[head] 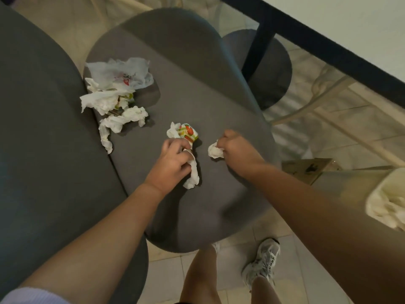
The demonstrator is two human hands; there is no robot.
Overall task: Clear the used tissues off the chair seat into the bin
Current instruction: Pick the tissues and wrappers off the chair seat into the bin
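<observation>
Both arms reach down over the chair seat (197, 88). The left hand (173, 161) curls around a long twisted tissue (192, 172) running toward the seat's front edge. The right hand (236, 148) pinches a balled tissue (215, 151) mid-seat. The bin (381, 194) stands right of the seat.

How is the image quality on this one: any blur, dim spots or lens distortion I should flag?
Head view: lighting is dim and warm; the right hand on a balled tissue is slightly motion-smeared, and so is the left hand holding a twisted tissue; the bin at the right edge is soft and cropped; wide-angle bending curves the chair seat; no glare.
</observation>
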